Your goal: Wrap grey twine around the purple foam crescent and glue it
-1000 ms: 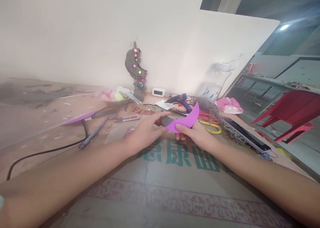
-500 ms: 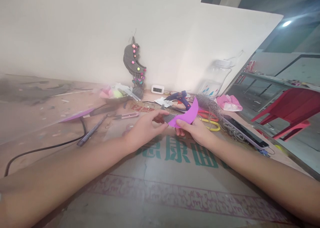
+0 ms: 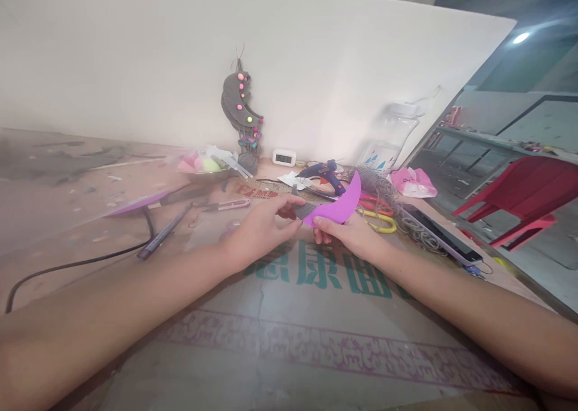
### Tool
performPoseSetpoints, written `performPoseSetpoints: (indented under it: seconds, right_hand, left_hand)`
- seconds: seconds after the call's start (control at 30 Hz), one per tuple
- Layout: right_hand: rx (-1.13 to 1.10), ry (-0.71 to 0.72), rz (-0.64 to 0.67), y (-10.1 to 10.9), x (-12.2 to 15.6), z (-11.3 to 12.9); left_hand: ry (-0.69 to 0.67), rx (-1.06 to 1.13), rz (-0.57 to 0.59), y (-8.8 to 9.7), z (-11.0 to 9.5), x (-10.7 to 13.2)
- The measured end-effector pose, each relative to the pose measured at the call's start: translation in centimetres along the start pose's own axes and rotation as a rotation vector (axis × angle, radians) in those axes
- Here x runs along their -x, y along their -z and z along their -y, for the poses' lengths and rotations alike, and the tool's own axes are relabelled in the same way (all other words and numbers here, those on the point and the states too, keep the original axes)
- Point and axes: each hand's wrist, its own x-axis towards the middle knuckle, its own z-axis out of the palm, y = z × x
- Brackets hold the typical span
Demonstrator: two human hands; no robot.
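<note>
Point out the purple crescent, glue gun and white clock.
Purple crescent (image 3: 342, 206): head view, middle of its bare purple face.
Glue gun (image 3: 326, 170): head view, blue body.
White clock (image 3: 284, 157): head view, dark display.

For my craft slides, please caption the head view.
Right hand holds a purple crescent, left hand at its end wrapped in gray yarn.

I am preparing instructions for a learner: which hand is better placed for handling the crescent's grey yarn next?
Probably the left hand: it is at the grey yarn wrapped around one end of the purple crescent, while the right hand holds the crescent's bare part.
</note>
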Motion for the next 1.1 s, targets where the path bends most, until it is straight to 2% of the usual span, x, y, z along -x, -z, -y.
performPoseSetpoints:
  seconds: [0.47,0.7,0.8,0.97,1.1]
  right_hand:
    - [-0.029,-0.026,0.009,0.1,0.0,-0.1]
    - [-0.050,-0.002,0.001,0.1,-0.1,-0.2]
    - [-0.021,0.006,-0.022,0.0,0.0,0.0]
    - [0.074,-0.030,-0.067,-0.3,0.1,0.4]
    - [0.218,0.025,-0.064,-0.6,0.4,0.3]
  left_hand:
    - [-0.097,-0.137,-0.030,-0.2,0.3,0.0]
    - [-0.076,-0.102,-0.005,0.2,-0.2,0.2]
    - [-0.022,-0.010,0.005,0.3,-0.4,0.4]
    - [0.162,0.202,-0.105,-0.1,0.7,-0.2]
    - [0.251,0.201,-0.068,0.1,1.4,-0.7]
